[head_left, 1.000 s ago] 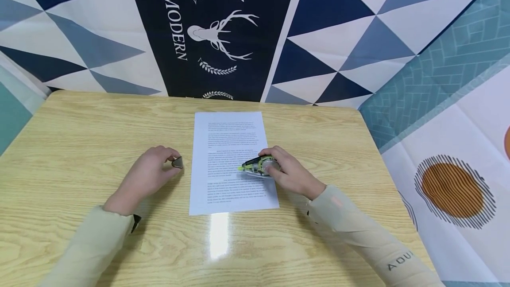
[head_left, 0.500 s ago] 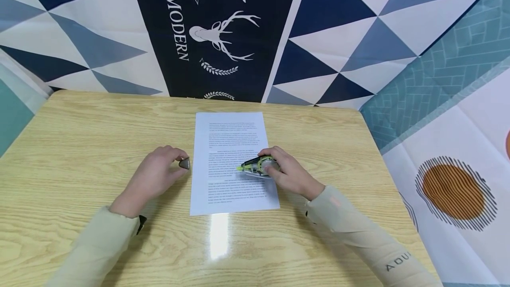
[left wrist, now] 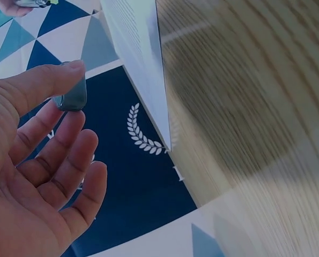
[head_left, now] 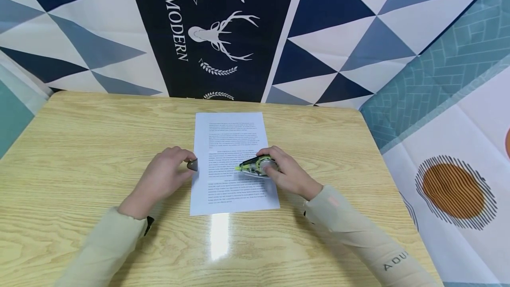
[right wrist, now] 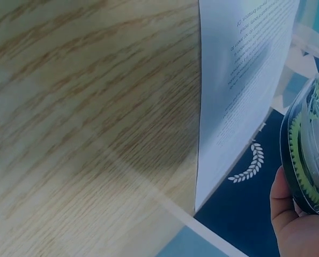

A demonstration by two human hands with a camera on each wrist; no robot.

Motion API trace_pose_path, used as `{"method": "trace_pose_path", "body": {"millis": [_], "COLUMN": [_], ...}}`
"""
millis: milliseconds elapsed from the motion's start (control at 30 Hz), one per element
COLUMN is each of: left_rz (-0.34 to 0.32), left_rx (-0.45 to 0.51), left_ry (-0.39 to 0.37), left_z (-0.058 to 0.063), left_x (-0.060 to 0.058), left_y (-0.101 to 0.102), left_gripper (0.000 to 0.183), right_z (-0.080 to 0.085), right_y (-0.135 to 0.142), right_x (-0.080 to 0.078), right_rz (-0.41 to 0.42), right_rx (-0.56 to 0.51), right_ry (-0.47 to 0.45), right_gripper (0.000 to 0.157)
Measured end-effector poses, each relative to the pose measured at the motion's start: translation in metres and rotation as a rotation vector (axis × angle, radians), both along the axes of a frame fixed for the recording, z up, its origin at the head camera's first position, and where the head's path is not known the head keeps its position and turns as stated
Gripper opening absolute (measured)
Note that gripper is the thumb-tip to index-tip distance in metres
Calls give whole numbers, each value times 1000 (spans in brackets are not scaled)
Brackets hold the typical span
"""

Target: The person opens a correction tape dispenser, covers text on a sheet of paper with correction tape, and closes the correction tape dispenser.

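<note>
My right hand (head_left: 291, 172) grips a correction tape dispenser (head_left: 256, 166) above the printed sheet of paper (head_left: 229, 132), its green tip pointing left. The clear casing and green toothed wheel of the dispenser (right wrist: 306, 155) show in the right wrist view. Between thumb and forefinger, my left hand (head_left: 165, 176) pinches a small dark grey cap (head_left: 193, 164) at the sheet's left edge. In the left wrist view the smooth cap (left wrist: 73, 96) is partly covered by the thumb, and the other fingers are loosely bent, holding nothing.
The sheet lies on a wood-grain table (head_left: 99, 136). Behind the table's far edge hangs a patterned cloth (head_left: 326, 25) with triangles and a deer head. Another cloth (head_left: 458, 185) with orange-brown circles is on the right.
My left hand has moved right with the cap, from beside the paper to its left edge. The right hand and dispenser have shifted very slightly left.
</note>
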State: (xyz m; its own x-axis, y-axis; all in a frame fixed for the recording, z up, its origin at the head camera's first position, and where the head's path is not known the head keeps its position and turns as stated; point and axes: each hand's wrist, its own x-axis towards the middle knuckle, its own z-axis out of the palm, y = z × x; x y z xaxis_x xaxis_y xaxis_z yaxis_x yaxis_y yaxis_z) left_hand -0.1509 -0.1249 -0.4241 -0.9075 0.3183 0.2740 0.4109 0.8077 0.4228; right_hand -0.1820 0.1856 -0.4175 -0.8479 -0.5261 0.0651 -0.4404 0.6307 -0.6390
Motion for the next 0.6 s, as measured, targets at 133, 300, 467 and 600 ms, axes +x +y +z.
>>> {"method": "trace_pose_path", "body": {"millis": [133, 300, 467, 600], "left_rz": [-9, -9, -10, -8], "left_rx": [-9, -31, -37, -37], "left_ry": [24, 12, -11, -13], "left_z": [-1, -1, 0, 0], "left_x": [0, 1, 0, 0], "left_y": [5, 10, 14, 16], "left_gripper": [26, 28, 29, 29], "right_z": [-1, -1, -1, -1], "right_y": [0, -1, -1, -2], "right_x": [0, 0, 0, 0], "right_rz": [-3, -1, 2, 1], "right_rx": [0, -8, -12, -18], "right_ry": [-1, -12, -21, -22], "right_gripper": [34, 34, 34, 34]}}
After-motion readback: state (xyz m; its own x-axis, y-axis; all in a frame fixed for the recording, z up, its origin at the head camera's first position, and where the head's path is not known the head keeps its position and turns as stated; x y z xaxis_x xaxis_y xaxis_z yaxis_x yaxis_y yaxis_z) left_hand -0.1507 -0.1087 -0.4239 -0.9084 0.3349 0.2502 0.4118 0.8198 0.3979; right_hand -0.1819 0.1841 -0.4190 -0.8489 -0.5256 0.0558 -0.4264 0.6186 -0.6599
